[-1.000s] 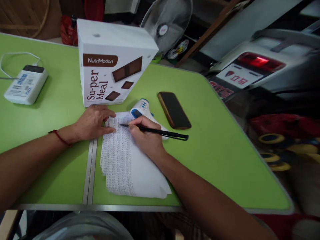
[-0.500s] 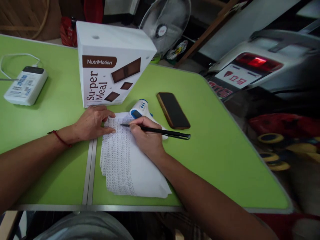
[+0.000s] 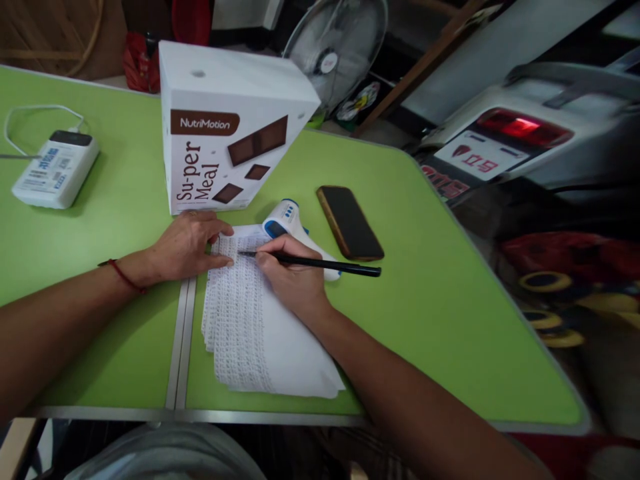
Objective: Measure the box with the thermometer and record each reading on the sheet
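two hands work at a green table [image 3: 425, 300]; at its far left a white boxy device [image 3: 55, 170] with a thin cable [image 3: 37, 109] lies well apart from them, and a tug on that cable could drag it. next, the left hand [image 3: 187, 243] is open, thumb apart from the fingers, gripping nothing; its knuckles sit right by the foot of a tall white box [image 3: 205, 167], so a forward push could nudge or tip it. the thumb lies on a stack of written sheets [image 3: 300, 360] on the table between the arms, and too light a pressure could let the top page skew; the edges are uneven, so lower ones might slide too. the right hand [image 3: 294, 272], closed around a black pen [image 3: 350, 268], aims the tip at the columns; a leftward drag of the palm could smear any wet ink. just beyond that hand lies a white-and-blue thermometer [image 3: 281, 215], which a jerk could knock. farther right, a dark phone [image 3: 351, 223] seems exposed only to a wider swing of the pen's tail
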Demonstrator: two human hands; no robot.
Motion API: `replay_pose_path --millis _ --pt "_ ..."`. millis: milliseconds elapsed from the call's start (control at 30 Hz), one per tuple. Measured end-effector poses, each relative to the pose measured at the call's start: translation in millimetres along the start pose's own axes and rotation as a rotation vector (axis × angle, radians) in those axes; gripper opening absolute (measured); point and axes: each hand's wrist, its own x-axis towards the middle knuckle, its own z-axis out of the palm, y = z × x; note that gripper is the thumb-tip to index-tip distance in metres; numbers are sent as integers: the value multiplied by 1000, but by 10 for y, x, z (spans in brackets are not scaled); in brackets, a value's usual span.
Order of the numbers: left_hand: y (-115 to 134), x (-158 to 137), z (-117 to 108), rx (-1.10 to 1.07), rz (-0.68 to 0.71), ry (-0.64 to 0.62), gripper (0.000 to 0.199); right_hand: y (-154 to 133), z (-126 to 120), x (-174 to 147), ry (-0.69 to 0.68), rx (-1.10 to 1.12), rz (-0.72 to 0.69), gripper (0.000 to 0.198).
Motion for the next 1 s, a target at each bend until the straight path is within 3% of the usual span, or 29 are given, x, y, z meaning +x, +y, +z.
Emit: replay_pose_path --millis 1000 --pt "-21 -3 21 10 16 11 38 4 -13 4 -39 -31 34 6"
